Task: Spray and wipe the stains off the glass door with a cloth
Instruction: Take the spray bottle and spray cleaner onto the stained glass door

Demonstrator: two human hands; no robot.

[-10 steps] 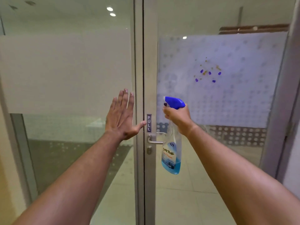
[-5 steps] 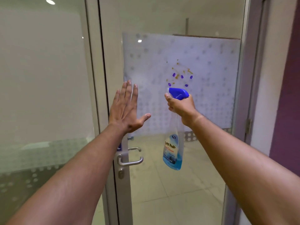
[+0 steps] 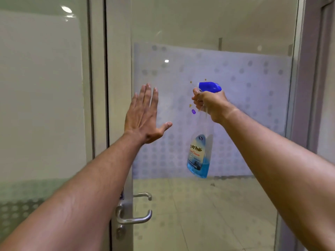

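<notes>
Bottle (image 3: 199, 153) gripped in my right hand (image 3: 210, 104), nozzle aimed at the stains (image 3: 193, 111) on the door glass (image 3: 235, 98); my left hand (image 3: 143, 116), spread flat, steadies the door. No cloth visible.

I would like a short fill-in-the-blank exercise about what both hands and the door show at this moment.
1. The right hand grips a spray bottle with a ____ trigger head.
2. The left hand is open and holds ____.
3. The liquid in the bottle is ____.
4. The door handle sits ____ the left hand.

Missing words: blue; nothing; blue; below

Stains (image 3: 193, 111) on glass door (image 3: 235, 124)
</notes>
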